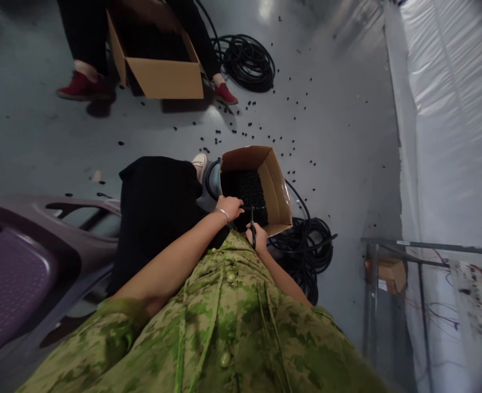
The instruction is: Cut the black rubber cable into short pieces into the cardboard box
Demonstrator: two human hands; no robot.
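Left hand [233, 205] grips one tube [247, 208]; right hand [259, 237], one cutter [253, 220]; two coils [252, 61] on floor [347, 164]

Looks like matt brown cardboard in the near box [279, 191], with a glossy glint along its right edge; the same matt board in the far box [165, 79]. Speckled shine on the black pieces [249, 186], like rubber or plastic. Smooth, faintly glossy black on the near coil [302, 243] and the far coil [249, 65]. Metallic look to the scissors [253, 224], polished silver to the bracelet [225, 214]. Matt cloth in the jacket [234, 316], with shiny buttons [231, 277]; flat black cloth in the trousers [154, 202]. Dotted purple plastic on the chair [11, 289]. Smooth grey floor [347, 142] with a sheen. Creased, glossy, plastic-like white sheeting [457, 71].
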